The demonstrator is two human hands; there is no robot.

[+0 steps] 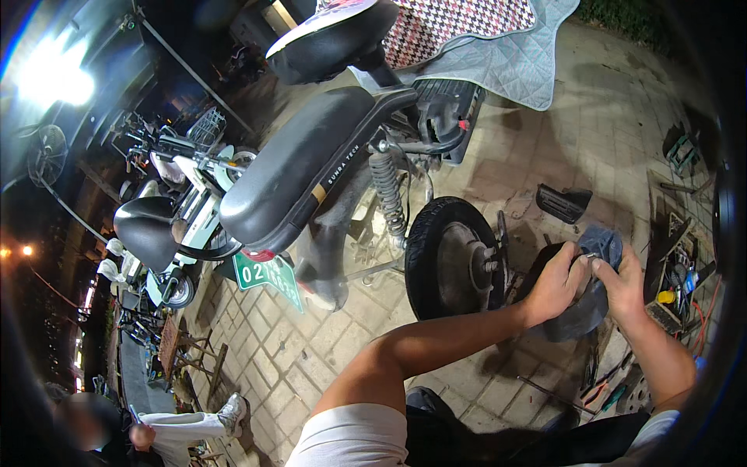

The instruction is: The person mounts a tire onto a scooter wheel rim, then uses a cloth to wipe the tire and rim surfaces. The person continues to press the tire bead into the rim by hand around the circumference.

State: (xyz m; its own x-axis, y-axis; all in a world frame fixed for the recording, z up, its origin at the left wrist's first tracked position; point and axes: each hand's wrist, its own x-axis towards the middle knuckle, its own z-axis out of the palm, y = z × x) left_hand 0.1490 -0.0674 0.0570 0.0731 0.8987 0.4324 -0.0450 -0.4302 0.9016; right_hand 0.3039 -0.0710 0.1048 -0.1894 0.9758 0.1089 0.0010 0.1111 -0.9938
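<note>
My left hand (554, 285) and my right hand (622, 289) meet at the right, fingers bent and thumbs close together. Pinched between them is a small pale piece, too small to name. Beneath and around the fingers is a dark grey, crumpled, sheet-like thing (574, 321); its kind is unclear. A blue-grey bundle (602, 240) shows just beyond the fingertips. Left of my hands stands the black-tyred wheel (424, 261) of an electric scooter, its axle end facing them. The scooter's long black seat (303, 159) and coil spring shock (384, 187) are beyond the wheel.
A black pedal-like part (562, 204) lies on the paving. Pliers (595, 391) and other hand tools lie near my right forearm, beside a tool tray (665, 317). Other scooters (167, 226) stand at left. A seated person's shoe (232, 414) shows at lower left.
</note>
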